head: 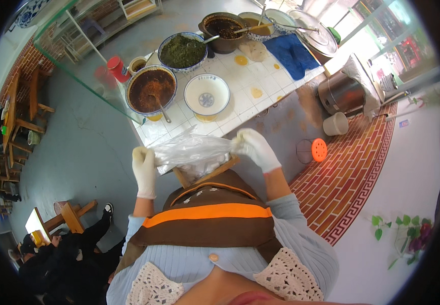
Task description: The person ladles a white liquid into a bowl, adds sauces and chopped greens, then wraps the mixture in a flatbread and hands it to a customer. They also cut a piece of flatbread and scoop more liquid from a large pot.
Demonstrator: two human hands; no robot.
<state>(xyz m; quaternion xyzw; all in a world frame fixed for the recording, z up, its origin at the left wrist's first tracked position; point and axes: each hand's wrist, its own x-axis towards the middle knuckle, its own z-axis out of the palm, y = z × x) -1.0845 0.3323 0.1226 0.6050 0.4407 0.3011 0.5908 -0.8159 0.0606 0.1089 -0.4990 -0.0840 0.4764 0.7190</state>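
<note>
My left hand (144,167), in a pale glove, grips one end of a clear plastic bag (191,148). The other end is pinched in my right hand (256,148), gloved as well, so the bag stretches crosswise between them. Below the bag, an open wooden drawer (220,170) at the table's near edge holds more crumpled white and clear plastic. Just beyond the bag stands a white bowl (207,93) with a blue rim and a blue motif inside. A bowl of dark red chili sauce (151,91), with a metal spoon in it, is left of the white bowl.
The tiled table (242,99) also bears a bowl of chopped greens (183,51), a dark pot of sauce (223,28), a red-lidded jar (118,68) and a blue cloth (293,55). A glass panel (86,89) edges its left side. An orange stool (319,150) stands right; seated people (71,251) are lower left.
</note>
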